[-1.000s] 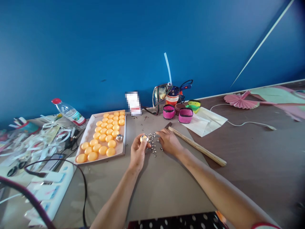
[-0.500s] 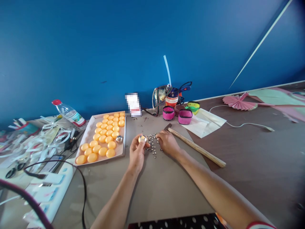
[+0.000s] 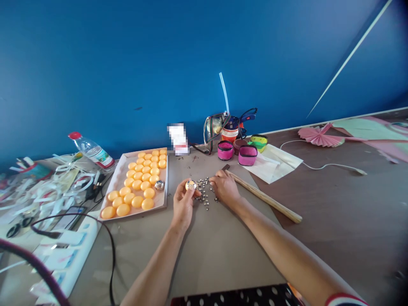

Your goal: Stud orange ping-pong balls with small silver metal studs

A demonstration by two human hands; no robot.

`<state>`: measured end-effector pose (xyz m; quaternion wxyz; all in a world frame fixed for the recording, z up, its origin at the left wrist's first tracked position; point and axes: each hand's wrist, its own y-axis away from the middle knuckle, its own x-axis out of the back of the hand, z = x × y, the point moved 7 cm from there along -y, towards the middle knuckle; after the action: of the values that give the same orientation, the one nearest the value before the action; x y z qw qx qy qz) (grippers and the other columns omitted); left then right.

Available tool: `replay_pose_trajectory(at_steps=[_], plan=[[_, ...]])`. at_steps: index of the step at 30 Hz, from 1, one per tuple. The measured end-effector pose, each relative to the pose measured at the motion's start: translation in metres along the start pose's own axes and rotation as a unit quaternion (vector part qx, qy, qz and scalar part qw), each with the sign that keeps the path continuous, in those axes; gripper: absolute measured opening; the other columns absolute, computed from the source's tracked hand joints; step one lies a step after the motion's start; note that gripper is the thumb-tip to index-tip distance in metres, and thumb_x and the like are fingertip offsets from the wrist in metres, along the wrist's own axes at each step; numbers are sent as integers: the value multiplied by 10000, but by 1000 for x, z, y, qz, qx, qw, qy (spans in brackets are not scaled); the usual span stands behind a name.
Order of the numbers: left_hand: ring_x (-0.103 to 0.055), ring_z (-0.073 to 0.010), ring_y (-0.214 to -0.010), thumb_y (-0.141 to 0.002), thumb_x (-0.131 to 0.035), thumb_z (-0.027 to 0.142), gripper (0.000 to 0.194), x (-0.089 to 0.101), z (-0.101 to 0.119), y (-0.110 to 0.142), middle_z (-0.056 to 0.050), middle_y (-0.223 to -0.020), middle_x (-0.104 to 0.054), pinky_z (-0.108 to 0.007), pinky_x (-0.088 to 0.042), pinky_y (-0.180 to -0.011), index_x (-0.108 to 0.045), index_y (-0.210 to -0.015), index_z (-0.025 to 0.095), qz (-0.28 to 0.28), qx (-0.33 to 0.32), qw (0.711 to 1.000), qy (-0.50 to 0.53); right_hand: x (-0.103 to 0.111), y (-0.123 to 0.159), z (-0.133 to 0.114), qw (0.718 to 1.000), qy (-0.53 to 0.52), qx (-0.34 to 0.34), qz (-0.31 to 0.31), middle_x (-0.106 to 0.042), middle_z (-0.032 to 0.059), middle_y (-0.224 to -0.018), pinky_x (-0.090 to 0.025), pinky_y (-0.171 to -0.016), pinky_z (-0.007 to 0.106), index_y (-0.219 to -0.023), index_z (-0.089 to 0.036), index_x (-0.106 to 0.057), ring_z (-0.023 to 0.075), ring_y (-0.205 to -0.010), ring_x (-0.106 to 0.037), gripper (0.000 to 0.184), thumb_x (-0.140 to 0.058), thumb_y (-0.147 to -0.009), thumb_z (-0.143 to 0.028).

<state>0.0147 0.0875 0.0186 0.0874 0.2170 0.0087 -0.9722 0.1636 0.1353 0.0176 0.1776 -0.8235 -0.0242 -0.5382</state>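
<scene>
My left hand (image 3: 183,202) is closed around an orange ball (image 3: 191,185) partly covered with shiny silver pieces. Right beside it, small silver studs (image 3: 204,193) lie scattered on the grey mat. My right hand (image 3: 225,187) rests at the right edge of these studs, its fingertips pinched together. Whatever those fingers hold is too small to make out. A hammer (image 3: 267,197) with a wooden handle lies just behind and to the right of that hand, its head partly hidden. To the left, a shallow box (image 3: 166,187) holds rows of orange balls (image 3: 137,185) and one silver-covered ball (image 3: 159,185).
Pink wristbands (image 3: 247,155) and a white paper envelope (image 3: 270,163) are at the back right, near a cup of tools (image 3: 230,134). A plastic bottle (image 3: 95,153), a power strip (image 3: 76,250) and tangled white strips crowd the left. A white cable (image 3: 334,165) crosses the table.
My right hand has shifted very slightly back and left by the studs. The left hand keeps its hold on the ball, almost unmoved.
</scene>
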Motion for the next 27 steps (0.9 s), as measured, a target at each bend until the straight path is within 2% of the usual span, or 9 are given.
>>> replay_pose_trajectory(at_steps=[6,12,15,22,27], plan=[[-564,-79,-617,-721,-659,290,316,3,-2,-1,1,-824,-603,-240,-449,-658,-572,-1009,194,1,0,1000,-7,8,1,4,1000,-27,-10,3,-615,51,-915,-306,-783,287,-908,-233,-652,184,-891,-509,224,-434,-856,-249],[-566,-80,-608,-704,-671,301,339,6,-4,-3,1,-833,-602,-244,-452,-648,-571,-1010,195,9,6,1000,-6,14,1,20,996,-53,-14,-69,-651,43,-918,-361,-778,227,-930,-206,-648,140,-857,-573,243,-422,-844,-181],[-564,-79,-607,-704,-670,300,335,5,-3,-2,3,-824,-599,-242,-452,-649,-571,-1005,192,8,5,1000,-6,12,1,19,994,-38,2,-99,-649,36,-922,-367,-787,227,-920,-218,-655,143,-883,-574,228,-449,-827,-180],[-563,-79,-606,-706,-667,301,334,5,-4,-2,7,-830,-589,-243,-454,-648,-571,-1007,194,11,8,1000,-17,4,2,12,996,-5,16,-86,-630,70,-912,-376,-763,253,-1003,-213,-637,162,-840,-588,273,-430,-833,-157],[-567,-79,-601,-703,-670,308,328,5,-5,-1,12,-812,-594,-250,-458,-658,-578,-999,200,16,13,1000,-24,5,4,8,995,-13,35,-97,-615,80,-902,-371,-731,242,-959,-199,-646,168,-848,-579,247,-449,-818,-149]])
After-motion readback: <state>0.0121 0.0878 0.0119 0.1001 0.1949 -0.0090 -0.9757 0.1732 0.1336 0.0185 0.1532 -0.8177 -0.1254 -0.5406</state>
